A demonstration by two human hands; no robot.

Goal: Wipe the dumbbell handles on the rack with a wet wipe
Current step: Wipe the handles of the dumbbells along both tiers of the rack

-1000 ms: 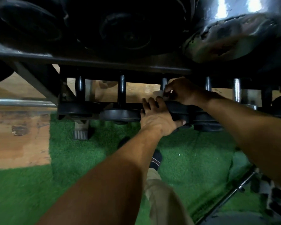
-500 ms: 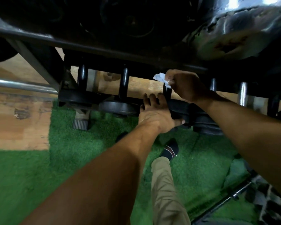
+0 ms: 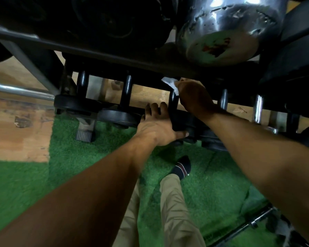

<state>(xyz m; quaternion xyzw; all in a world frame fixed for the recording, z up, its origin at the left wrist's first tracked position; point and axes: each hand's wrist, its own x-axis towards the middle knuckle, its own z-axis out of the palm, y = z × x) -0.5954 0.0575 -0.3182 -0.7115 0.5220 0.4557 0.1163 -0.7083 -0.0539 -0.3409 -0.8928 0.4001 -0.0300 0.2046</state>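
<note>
The right hand [image 3: 193, 97] pinches the wipe [image 3: 170, 84] at the handle's [image 3: 173, 102] far end. The handle runs back toward the left hand [image 3: 157, 127], whose fingers curl over the near weight [image 3: 185, 120].

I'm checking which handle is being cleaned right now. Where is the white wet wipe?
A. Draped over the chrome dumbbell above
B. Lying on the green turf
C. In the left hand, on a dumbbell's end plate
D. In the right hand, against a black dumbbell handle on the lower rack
D: the right hand holds the wet wipe against the upper part of the black dumbbell handle, while the left hand grips that dumbbell's end plate without a wipe.
</note>
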